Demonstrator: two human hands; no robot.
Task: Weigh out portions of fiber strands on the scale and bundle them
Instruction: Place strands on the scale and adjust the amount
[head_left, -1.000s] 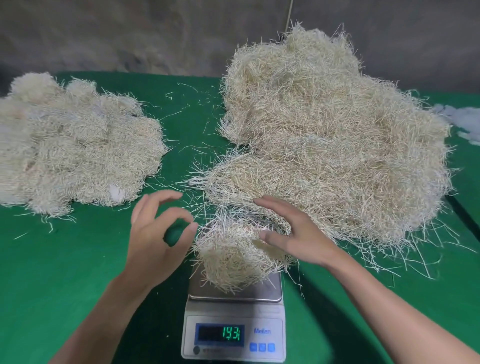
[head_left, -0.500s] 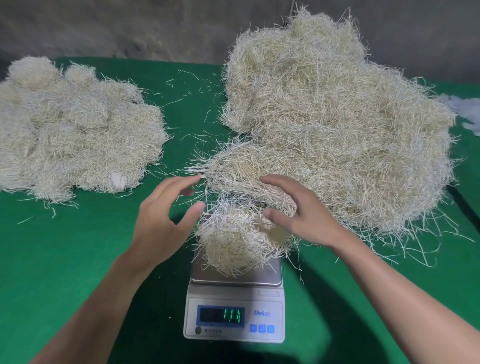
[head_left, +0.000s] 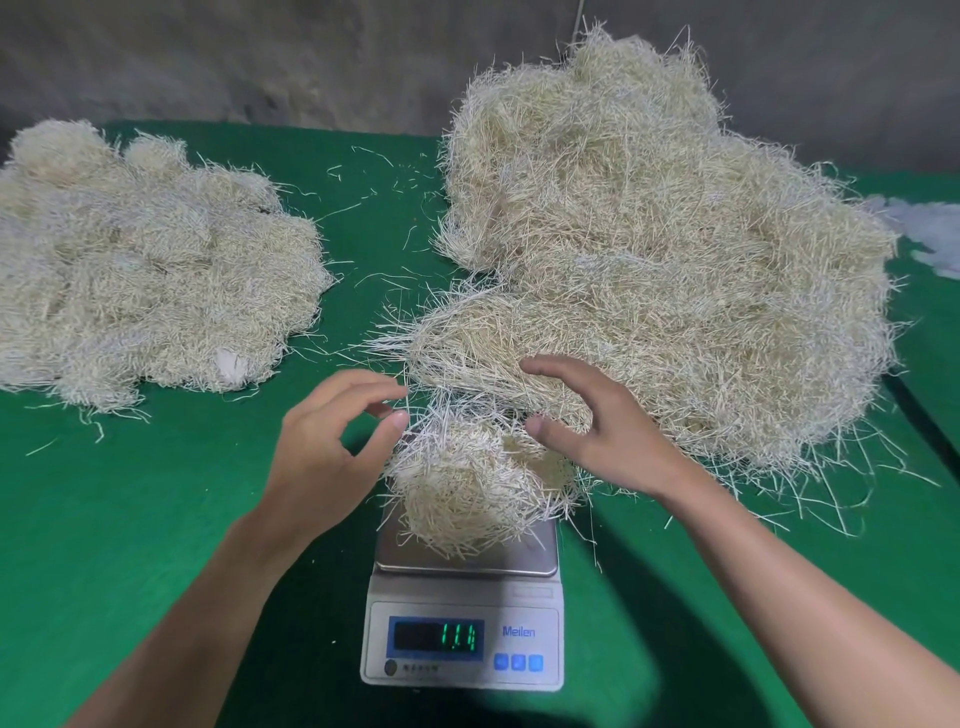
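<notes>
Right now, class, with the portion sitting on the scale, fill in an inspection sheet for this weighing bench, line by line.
Surface: green cloth table.
Job's things: scale with lit display, portion on its pan; big pile behind it; second pile at left.
Clutter: loose strands between piles; white scraps at right edge.
Hands: left hand and right hand open, either side of the portion.
Cables: thin line up the wall, cannot tell what.
Surroundings: grey wall behind.

Green felt tabletop (head_left: 130, 519), grey wall behind (head_left: 260, 57), white scraps at right edge (head_left: 930, 234)
</notes>
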